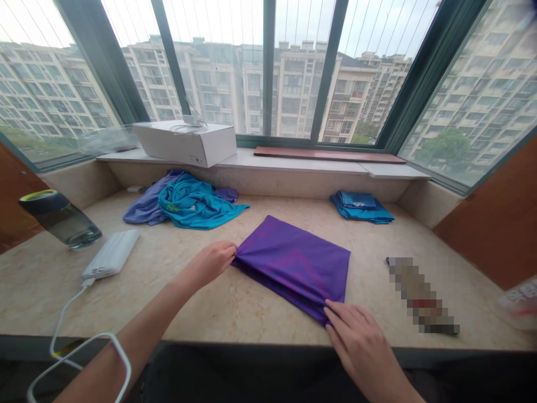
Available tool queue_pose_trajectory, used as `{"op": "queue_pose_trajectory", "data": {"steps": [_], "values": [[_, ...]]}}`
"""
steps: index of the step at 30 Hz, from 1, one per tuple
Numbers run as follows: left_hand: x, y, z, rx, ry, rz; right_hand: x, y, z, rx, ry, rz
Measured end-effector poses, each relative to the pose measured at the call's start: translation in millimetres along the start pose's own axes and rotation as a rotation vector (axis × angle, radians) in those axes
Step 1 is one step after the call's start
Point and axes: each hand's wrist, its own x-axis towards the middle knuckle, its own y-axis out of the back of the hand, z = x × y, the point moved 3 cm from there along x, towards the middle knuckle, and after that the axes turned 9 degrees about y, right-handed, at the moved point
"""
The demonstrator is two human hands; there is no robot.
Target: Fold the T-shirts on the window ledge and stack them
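A purple cloth (293, 260) with faint magenta markings lies folded into a rough rectangle on the stone counter. My left hand (220, 258) pinches its left corner, fingers closed on the fabric. At the near right corner, my right hand (356, 330) grips the edge, with the fingertips on top and the thumb at the front. Between my hands the near edge gapes a little, showing layered folds. Whatever lies inside those folds is hidden.
A crumpled blue garment (197, 204) lies over a violet one (142, 207) at the back left. A folded blue cloth (363, 207) sits back right. Left are a water bottle (62, 221) and a cabled power bank (112, 254); right, a pixelated object (419, 296). A white box (184, 143) rests on the sill.
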Motion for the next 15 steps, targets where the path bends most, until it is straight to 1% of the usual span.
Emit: {"op": "queue_pose_trajectory", "data": {"steps": [3,5,7,9,11,15], "values": [[-18.5,6.0,21.9,-0.030,-0.066,0.018,-9.2,7.6,25.0,-0.010,-0.105,-0.041],[-22.6,6.5,34.6,-0.055,-0.089,0.003,-9.1,6.0,30.9,-0.030,-0.135,-0.033],[-21.2,3.3,43.1,-0.071,-0.111,-0.033,-5.3,1.1,31.0,-0.076,-0.147,-0.034],[-17.2,-2.8,46.0,-0.064,-0.129,-0.070,-0.1,-3.7,28.7,-0.125,-0.164,-0.046],[-13.4,-9.4,43.9,-0.044,-0.128,-0.087,4.4,-5.2,26.2,-0.172,-0.184,-0.047],[-12.5,-17.5,34.7,-0.055,-0.119,-0.077,9.4,2.7,22.4,-0.246,-0.134,0.009]]}}
